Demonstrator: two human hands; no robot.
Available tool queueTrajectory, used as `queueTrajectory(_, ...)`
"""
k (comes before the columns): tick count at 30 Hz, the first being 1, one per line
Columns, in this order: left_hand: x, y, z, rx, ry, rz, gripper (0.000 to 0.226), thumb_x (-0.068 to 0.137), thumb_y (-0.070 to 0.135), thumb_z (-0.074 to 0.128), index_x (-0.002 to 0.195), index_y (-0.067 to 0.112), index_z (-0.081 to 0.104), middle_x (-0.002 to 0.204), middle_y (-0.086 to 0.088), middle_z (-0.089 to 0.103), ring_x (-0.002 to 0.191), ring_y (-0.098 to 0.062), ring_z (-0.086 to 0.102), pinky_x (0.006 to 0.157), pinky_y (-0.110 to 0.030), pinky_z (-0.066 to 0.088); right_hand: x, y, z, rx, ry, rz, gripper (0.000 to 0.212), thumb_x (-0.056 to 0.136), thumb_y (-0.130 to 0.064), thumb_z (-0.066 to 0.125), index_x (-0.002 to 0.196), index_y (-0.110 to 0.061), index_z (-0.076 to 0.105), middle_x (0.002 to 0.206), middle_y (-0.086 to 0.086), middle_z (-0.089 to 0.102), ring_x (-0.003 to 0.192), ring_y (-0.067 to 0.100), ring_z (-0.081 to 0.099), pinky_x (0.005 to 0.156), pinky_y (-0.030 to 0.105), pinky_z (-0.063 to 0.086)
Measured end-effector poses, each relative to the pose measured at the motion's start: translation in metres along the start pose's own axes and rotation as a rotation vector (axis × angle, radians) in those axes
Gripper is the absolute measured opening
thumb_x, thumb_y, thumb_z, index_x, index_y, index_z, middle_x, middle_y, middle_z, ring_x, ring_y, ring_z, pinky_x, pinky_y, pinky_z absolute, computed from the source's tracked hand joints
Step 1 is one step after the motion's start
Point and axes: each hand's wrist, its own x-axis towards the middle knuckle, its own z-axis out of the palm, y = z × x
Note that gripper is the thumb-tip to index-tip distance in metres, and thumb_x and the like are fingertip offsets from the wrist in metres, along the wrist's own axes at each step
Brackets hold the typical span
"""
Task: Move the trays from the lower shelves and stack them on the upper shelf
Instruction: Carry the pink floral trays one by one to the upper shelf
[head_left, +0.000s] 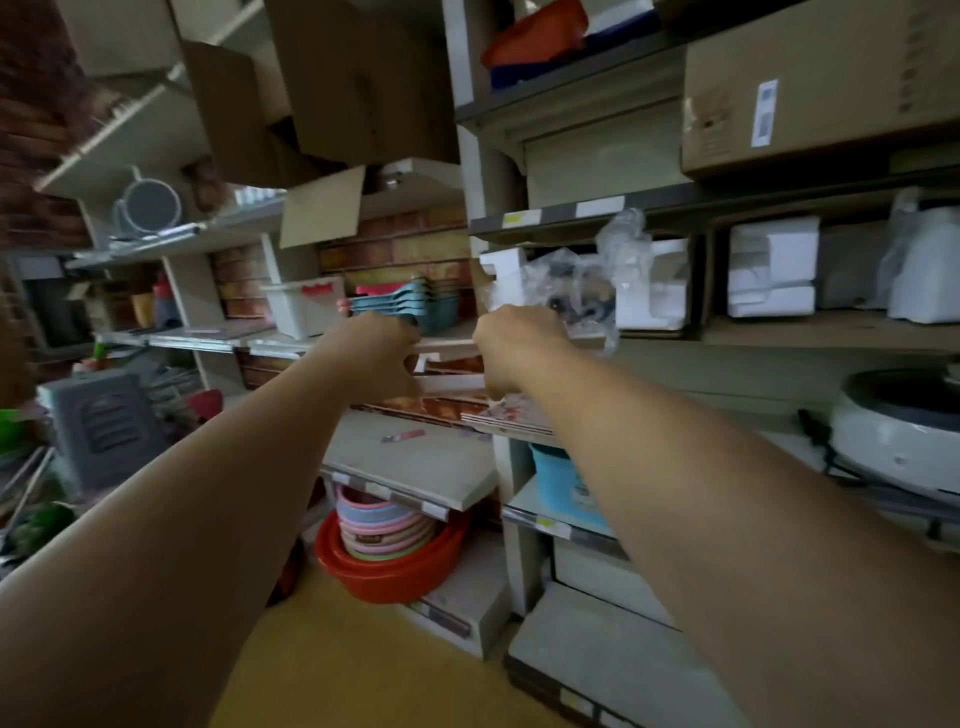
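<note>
Hands (374, 345) (511, 343) curled, seemingly gripping flat trays (447, 382); blurred. Risk: clipping upper shelf (447, 342) edge, slipping.

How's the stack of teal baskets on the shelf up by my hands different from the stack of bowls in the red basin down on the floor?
The teal baskets are a single colour; the bowls alternate pink, blue and green. The teal baskets look angular with flat rims; the bowls are round. The teal baskets stand directly on an upper shelf behind the left hand; the bowls sit inside a red basin near the floor. Both are nested stacks.
</note>
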Motion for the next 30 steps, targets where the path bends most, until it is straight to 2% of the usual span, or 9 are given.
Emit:
queueTrajectory(4,-0.022,-0.035,0.001,0.060,-0.048,-0.142,0.025,0.085,0.038,0.062,0.100,0.018,0.060,0.088,-0.001,0.056,0.084,-0.018,0.050,0.072,-0.029,0.043,0.013,-0.038,0.001,0.061,0.055,-0.111,0.031,0.093,-0.018,0.053,0.124,-0.010,0.058,0.123,0.008,0.061,0.111,0.027,0.059,0.077,0.030,0.042)
queueTrajectory(6,-0.030,-0.051,0.004,0.056,-0.059,-0.198,0.028,0.085,0.037,0.062,0.102,0.015,0.060,0.095,-0.004,0.061,0.090,-0.022,0.056,0.077,-0.032,0.047,0.019,-0.054,0.001,0.090,0.057,-0.154,0.033,0.094,-0.022,0.053,0.125,-0.010,0.057,0.126,0.009,0.060,0.115,0.027,0.058,0.083,0.030,0.044)
queueTrajectory(8,-0.035,-0.067,0.008,0.045,-0.053,-0.232,0.029,0.085,0.034,0.063,0.103,0.012,0.060,0.102,-0.007,0.064,0.096,-0.025,0.059,0.076,-0.032,0.046,0.027,-0.067,0.002,0.122,0.061,-0.185,0.033,0.094,-0.018,0.052,0.126,-0.010,0.056,0.128,0.009,0.059,0.118,0.027,0.056,0.088,0.031,0.045)
queueTrajectory(10,-0.038,-0.082,0.011,0.039,-0.049,-0.260,0.028,0.085,0.033,0.064,0.103,0.013,0.059,0.102,-0.006,0.063,0.096,-0.025,0.059,0.074,-0.032,0.044,0.036,-0.078,0.004,0.145,0.065,-0.211,0.031,0.095,-0.014,0.050,0.125,-0.009,0.057,0.127,0.010,0.059,0.117,0.028,0.057,0.086,0.031,0.045)
queueTrajectory(13,-0.041,-0.103,0.016,0.056,-0.041,-0.303,0.022,0.086,0.033,0.063,0.098,0.015,0.060,0.101,-0.005,0.063,0.096,-0.025,0.060,0.068,-0.029,0.041,0.052,-0.096,0.007,0.167,0.056,-0.265,0.033,0.094,-0.026,0.053,0.122,-0.008,0.057,0.123,0.011,0.060,0.113,0.029,0.058,0.076,0.029,0.038)
queueTrajectory(16,-0.041,-0.125,0.024,0.083,-0.021,-0.359,0.022,0.087,0.034,0.062,0.098,0.015,0.058,0.101,-0.005,0.063,0.096,-0.026,0.060,0.066,-0.028,0.037,0.073,-0.117,0.012,0.179,0.062,-0.302,0.033,0.093,-0.028,0.056,0.120,-0.008,0.058,0.119,0.009,0.062,0.111,0.028,0.059,0.075,0.028,0.036)
queueTrajectory(21,-0.040,-0.170,0.042,0.144,-0.004,-0.425,0.021,0.087,0.034,0.059,0.100,0.017,0.056,0.101,-0.004,0.063,0.091,-0.024,0.060,0.064,-0.028,0.037,0.114,-0.161,0.029,0.161,0.125,-0.356,0.024,0.092,-0.010,0.058,0.116,-0.010,0.062,0.115,0.008,0.064,0.107,0.027,0.061,0.070,0.029,0.037)
queueTrajectory(26,-0.029,-0.219,0.068,0.133,0.018,-0.460,0.022,0.087,0.035,0.059,0.100,0.018,0.058,0.099,-0.001,0.063,0.088,-0.021,0.060,0.063,-0.028,0.039,0.156,-0.198,0.045,0.166,0.134,-0.409,0.025,0.092,-0.007,0.054,0.116,-0.011,0.062,0.115,0.008,0.065,0.107,0.028,0.062,0.072,0.029,0.040)
queueTrajectory(30,-0.013,-0.246,0.090,0.150,0.024,-0.492,0.024,0.089,0.034,0.058,0.104,0.017,0.055,0.102,-0.005,0.065,0.093,-0.024,0.062,0.066,-0.030,0.041,0.187,-0.220,0.058,0.170,0.147,-0.442,0.024,0.090,-0.006,0.054,0.113,-0.012,0.062,0.112,0.007,0.065,0.105,0.027,0.062,0.070,0.028,0.037)
